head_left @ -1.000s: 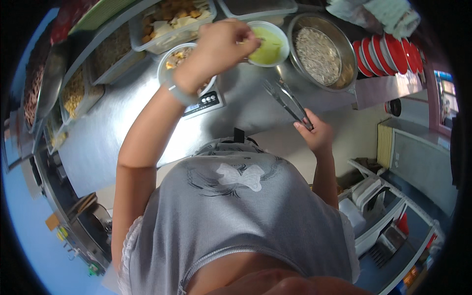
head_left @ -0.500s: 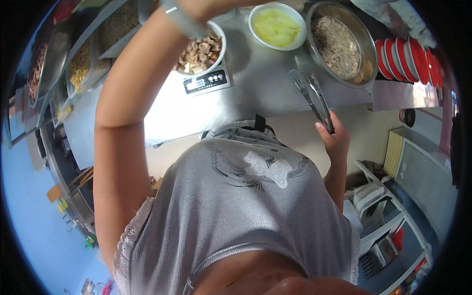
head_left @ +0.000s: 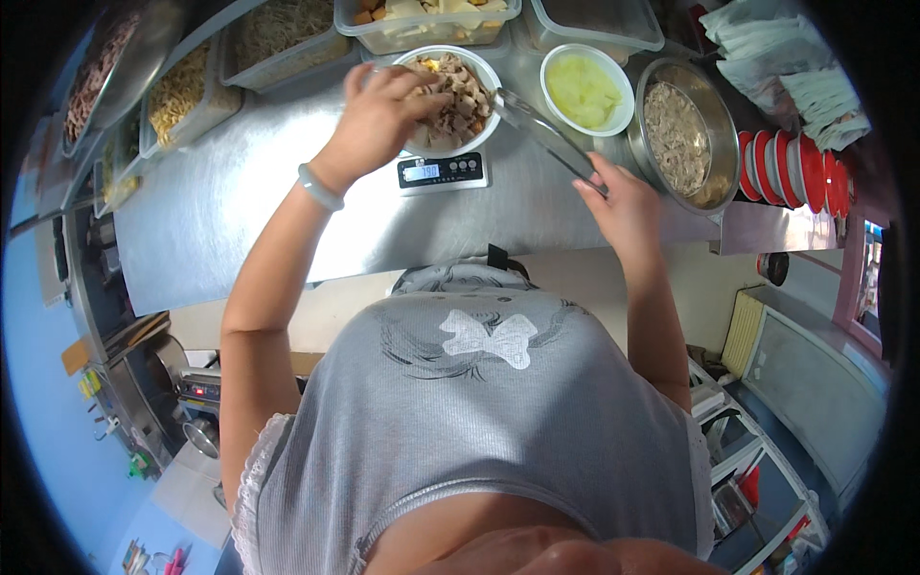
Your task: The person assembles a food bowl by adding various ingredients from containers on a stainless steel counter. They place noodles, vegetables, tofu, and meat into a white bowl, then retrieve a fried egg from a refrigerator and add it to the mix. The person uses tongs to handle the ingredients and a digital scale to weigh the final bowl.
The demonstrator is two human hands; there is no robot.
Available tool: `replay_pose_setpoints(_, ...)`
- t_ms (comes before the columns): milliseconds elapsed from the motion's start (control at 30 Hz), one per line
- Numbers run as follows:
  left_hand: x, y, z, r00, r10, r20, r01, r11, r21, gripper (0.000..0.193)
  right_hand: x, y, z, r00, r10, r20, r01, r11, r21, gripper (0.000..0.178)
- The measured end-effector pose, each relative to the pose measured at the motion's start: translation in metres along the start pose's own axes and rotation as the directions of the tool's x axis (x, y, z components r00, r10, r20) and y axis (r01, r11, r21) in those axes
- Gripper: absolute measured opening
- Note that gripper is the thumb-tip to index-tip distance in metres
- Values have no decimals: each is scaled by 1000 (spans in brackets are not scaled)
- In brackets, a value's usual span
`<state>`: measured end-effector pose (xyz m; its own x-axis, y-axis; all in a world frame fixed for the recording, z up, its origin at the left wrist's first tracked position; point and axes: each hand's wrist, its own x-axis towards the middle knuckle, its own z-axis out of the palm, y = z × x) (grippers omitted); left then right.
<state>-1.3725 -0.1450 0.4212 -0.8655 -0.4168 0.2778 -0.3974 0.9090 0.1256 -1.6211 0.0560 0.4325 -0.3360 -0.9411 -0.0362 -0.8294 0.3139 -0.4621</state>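
A white bowl of sliced meat pieces stands on a small digital scale with a lit display. My left hand is over the bowl's left side, fingers apart, its fingertips at the meat; whether a small bit sits under them is hidden. Metal tongs are gripped in my right hand, their tips at the bowl's right rim. To the right are a white bowl of pale green slices and a large steel bowl with shredded meat-like pieces.
Clear plastic tubs line the back, one with orange and cream pieces, another with yellowish food. Red and white lids are stacked at the right, below plastic bags. The steel table's front edge runs before my body.
My left hand has come back from the far side to the meat bowl. My right hand has carried the tongs up and left to the bowl's rim, and their arms have drawn together.
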Motion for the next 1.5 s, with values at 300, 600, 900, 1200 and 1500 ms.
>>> replay_pose_setpoints(300, -20, -35, 11, 996, 28, 87, -32, 999, 39, 42, 2, -30, 17, 990, -32, 134, 26, 999, 41, 38)
replay_pose_setpoints(600, -10, -18, 24, 1000, 7, 3, -7, 998, -70, 44, 43, -20, 38, 991, -131, -25, 129, 991, -41, 42)
replay_pose_setpoints(900, -42, -18, 8, 991, -137, 1, 134, 967, -214, 48, 37, -17, 32, 988, 48, -148, -19, 981, 191, 47)
replay_pose_setpoints(1200, -60, 2, 16, 981, -191, -35, 175, 949, -263, 34, -22, 140, -39, 757, 540, -369, -625, 762, -169, 63)
replay_pose_setpoints(1500, -58, -21, 35, 764, -615, -195, 361, 658, -661, 33, -12, 167, -53, 780, 609, -145, -613, 696, -374, 68)
